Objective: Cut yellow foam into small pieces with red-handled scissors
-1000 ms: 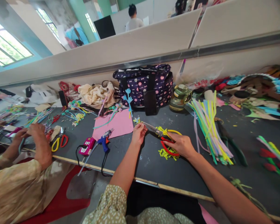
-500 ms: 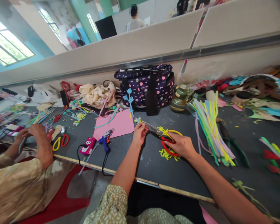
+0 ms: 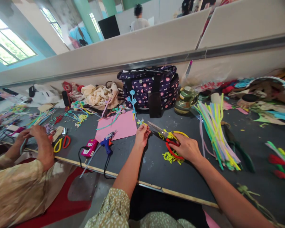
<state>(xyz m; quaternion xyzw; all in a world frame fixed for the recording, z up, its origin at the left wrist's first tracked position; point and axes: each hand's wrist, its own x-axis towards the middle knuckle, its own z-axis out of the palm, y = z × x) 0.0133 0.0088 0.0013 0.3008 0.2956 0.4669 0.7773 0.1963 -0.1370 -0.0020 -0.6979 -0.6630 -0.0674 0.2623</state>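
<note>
My right hand [image 3: 188,146] is closed round the red and yellow handles of a pair of scissors [image 3: 161,130], whose blades point left toward my other hand. My left hand [image 3: 142,134] pinches a small yellow and pale blue piece [image 3: 140,122], perhaps cut from a fuzzy stem; the fingers hide part of it. The blade tips are just right of these fingertips, apart from them. Short yellow cut pieces [image 3: 172,157] lie in a heap under and beside the scissors. A pink sheet [image 3: 123,129] lies left of my left hand, with a light blue flower-like stem [image 3: 132,102] behind.
On the left are a blue glue gun [image 3: 106,144], a pink box [image 3: 89,148] with a cord, and a second pair of scissors [image 3: 62,143]. A co-worker's hands [image 3: 41,142] work farther left. A dark patterned bag [image 3: 152,88], a green jar [image 3: 185,100] and long coloured stems [image 3: 216,136] stand around.
My right hand has drawn the scissors slightly to the right, so the blade tips have come away from my left fingertips. My left hand stays nearly in place, still pinching the small piece.
</note>
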